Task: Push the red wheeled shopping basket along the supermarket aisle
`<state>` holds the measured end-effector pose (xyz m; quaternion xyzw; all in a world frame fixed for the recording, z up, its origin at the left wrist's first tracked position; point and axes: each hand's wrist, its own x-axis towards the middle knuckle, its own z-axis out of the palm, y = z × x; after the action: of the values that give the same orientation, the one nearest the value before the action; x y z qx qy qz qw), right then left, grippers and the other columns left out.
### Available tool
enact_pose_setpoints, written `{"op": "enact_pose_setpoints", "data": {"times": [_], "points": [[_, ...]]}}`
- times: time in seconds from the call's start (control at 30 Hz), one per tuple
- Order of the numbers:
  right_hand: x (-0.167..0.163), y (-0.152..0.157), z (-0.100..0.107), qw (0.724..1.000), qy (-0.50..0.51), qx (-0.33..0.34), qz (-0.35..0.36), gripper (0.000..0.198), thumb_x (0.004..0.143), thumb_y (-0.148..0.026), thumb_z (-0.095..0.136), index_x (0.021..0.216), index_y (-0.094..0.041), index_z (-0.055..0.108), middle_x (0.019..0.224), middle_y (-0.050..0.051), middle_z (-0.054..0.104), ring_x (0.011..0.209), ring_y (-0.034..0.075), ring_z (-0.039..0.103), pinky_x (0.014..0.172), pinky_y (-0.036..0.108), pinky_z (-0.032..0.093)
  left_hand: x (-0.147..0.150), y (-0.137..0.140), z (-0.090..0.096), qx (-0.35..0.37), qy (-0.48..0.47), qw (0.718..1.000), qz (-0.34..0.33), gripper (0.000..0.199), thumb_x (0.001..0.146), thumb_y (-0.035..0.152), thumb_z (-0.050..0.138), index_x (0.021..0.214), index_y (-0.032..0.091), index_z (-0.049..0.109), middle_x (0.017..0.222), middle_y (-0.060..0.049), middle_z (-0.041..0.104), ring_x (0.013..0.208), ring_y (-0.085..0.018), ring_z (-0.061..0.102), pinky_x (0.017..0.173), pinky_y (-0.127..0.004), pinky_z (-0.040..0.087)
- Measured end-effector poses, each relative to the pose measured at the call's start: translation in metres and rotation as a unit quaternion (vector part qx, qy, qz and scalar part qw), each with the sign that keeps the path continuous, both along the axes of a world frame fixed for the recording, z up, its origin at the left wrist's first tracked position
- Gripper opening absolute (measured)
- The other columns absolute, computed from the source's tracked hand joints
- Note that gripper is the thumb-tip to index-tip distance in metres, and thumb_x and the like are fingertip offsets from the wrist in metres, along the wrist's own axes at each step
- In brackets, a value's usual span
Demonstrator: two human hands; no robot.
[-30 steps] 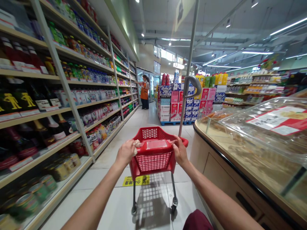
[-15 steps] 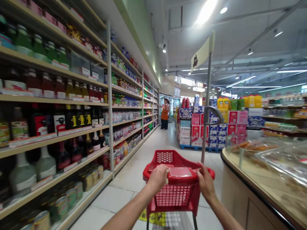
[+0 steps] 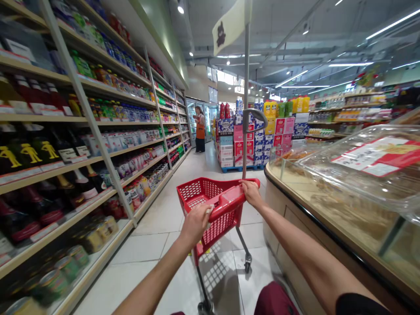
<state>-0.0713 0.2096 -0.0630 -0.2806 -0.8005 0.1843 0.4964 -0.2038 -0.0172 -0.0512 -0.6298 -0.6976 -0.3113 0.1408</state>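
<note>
A small red plastic shopping cart [image 3: 226,205] with perforated basket walls stands right before me, turned at an angle. My left hand [image 3: 196,223] is closed round the left end of its handle, with a bit of something pale showing by the fingers, too small to name. Round the handle's right end is wrapped my right hand [image 3: 252,192]. A grey pole [image 3: 246,78] rises from the cart's right side, bearing a grey loop grip and a cream flag [image 3: 229,28] with a bear figure. The part of the basket floor behind the handle is hidden.
Shelves of bottles and cans [image 3: 131,148] line the left side. A glass-edged food counter [image 3: 272,175] with plastic packs stands close on the right. Stacked drink cartons [image 3: 243,144] stand ahead, and a person in an orange apron [image 3: 200,129] stands down the aisle.
The cart has swung from facing straight ahead to an angle, its front now toward the left. Shelves and counter have come nearer. Both hands have stayed on the handle.
</note>
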Motion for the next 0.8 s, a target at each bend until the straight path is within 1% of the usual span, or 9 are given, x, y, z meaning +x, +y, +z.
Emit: {"op": "enact_pose_setpoints", "data": {"times": [0.13, 0.23, 0.3, 0.4, 0.43, 0.5, 0.6, 0.73, 0.8], "points": [[0.012, -0.033, -0.004, 0.999, 0.009, 0.030, 0.010, 0.029, 0.081, -0.030, 0.037, 0.087, -0.019, 0.063, 0.104, 0.008, 0.060, 0.102, 0.021, 0.050, 0.093, 0.040, 0.032, 0.043, 0.029, -0.007, 0.046, 0.012, 0.994, -0.098, 0.027, 0.083, 0.023, 0.039, 0.104, 0.017, 0.054, 0.106, -0.007, 0.060, 0.101, -0.016, 0.052, 0.090, -0.034, 0.044], [0.030, -0.060, -0.017, 0.996, 0.022, 0.032, 0.085, 0.029, 0.083, -0.031, 0.036, 0.079, -0.021, 0.063, 0.098, 0.005, 0.062, 0.104, 0.020, 0.049, 0.094, 0.040, 0.032, 0.037, 0.037, -0.018, 0.058, 0.011, 0.986, -0.156, 0.026, 0.082, 0.022, 0.040, 0.104, 0.018, 0.054, 0.108, -0.008, 0.058, 0.104, -0.016, 0.051, 0.092, -0.034, 0.043], [0.042, -0.061, -0.022, 0.992, 0.043, -0.003, 0.118, 0.027, 0.082, -0.031, 0.038, 0.073, -0.021, 0.062, 0.093, 0.004, 0.063, 0.107, 0.020, 0.048, 0.095, 0.038, 0.033, 0.020, 0.040, -0.030, 0.068, -0.029, 0.989, -0.129, 0.025, 0.082, 0.022, 0.039, 0.100, 0.018, 0.055, 0.105, -0.008, 0.059, 0.101, -0.016, 0.052, 0.090, -0.035, 0.044], [0.052, -0.044, -0.020, 0.989, 0.062, -0.052, 0.123, 0.024, 0.078, -0.032, 0.041, 0.066, -0.022, 0.059, 0.092, 0.005, 0.064, 0.113, 0.020, 0.045, 0.096, 0.036, 0.033, 0.009, 0.052, -0.043, 0.080, -0.108, 0.990, -0.051, 0.024, 0.083, 0.024, 0.038, 0.095, 0.017, 0.057, 0.098, -0.007, 0.061, 0.095, -0.016, 0.055, 0.086, -0.036, 0.046], [0.053, -0.037, -0.017, 0.990, 0.052, -0.060, 0.120, 0.022, 0.076, -0.032, 0.042, 0.064, -0.022, 0.058, 0.092, 0.005, 0.064, 0.113, 0.021, 0.044, 0.096, 0.036, 0.033, 0.013, 0.058, -0.045, 0.081, -0.122, 0.988, -0.051, 0.024, 0.083, 0.024, 0.037, 0.095, 0.018, 0.057, 0.098, -0.007, 0.061, 0.095, -0.016, 0.055, 0.086, -0.035, 0.046], [0.054, -0.028, -0.008, 0.991, 0.001, -0.068, 0.116, 0.022, 0.074, -0.033, 0.044, 0.062, -0.021, 0.058, 0.093, 0.005, 0.064, 0.112, 0.022, 0.046, 0.095, 0.037, 0.034, 0.029, 0.071, -0.044, 0.076, -0.124, 0.985, -0.094, 0.025, 0.084, 0.024, 0.036, 0.098, 0.019, 0.057, 0.101, -0.006, 0.060, 0.098, -0.014, 0.053, 0.089, -0.033, 0.044], [0.057, -0.030, 0.003, 0.987, -0.103, -0.058, 0.112, 0.022, 0.074, -0.034, 0.046, 0.064, -0.020, 0.060, 0.092, 0.005, 0.065, 0.106, 0.022, 0.051, 0.093, 0.038, 0.034, 0.045, 0.083, -0.040, 0.042, -0.127, 0.980, -0.145, 0.026, 0.082, 0.023, 0.039, 0.100, 0.019, 0.057, 0.105, -0.005, 0.060, 0.102, -0.014, 0.051, 0.093, -0.032, 0.040], [0.067, -0.041, 0.009, 0.982, -0.169, -0.015, 0.085, 0.013, 0.072, -0.028, 0.050, 0.068, -0.020, 0.059, 0.085, 0.003, 0.066, 0.102, 0.024, 0.052, 0.092, 0.046, 0.030, 0.015, 0.064, -0.032, -0.038, -0.202, 0.978, -0.036, 0.020, 0.075, 0.021, 0.046, 0.086, 0.019, 0.062, 0.092, -0.004, 0.064, 0.090, -0.016, 0.056, 0.085, -0.032, 0.044], [0.072, -0.041, 0.011, 0.981, -0.184, -0.017, 0.063, 0.013, 0.073, -0.028, 0.050, 0.067, -0.020, 0.060, 0.085, 0.003, 0.066, 0.095, 0.023, 0.056, 0.090, 0.046, 0.031, -0.009, 0.039, -0.014, -0.036, -0.240, 0.970, 0.012, 0.025, 0.076, 0.025, 0.041, 0.087, 0.015, 0.061, 0.084, -0.005, 0.065, 0.080, -0.017, 0.058, 0.075, -0.034, 0.048]]}}
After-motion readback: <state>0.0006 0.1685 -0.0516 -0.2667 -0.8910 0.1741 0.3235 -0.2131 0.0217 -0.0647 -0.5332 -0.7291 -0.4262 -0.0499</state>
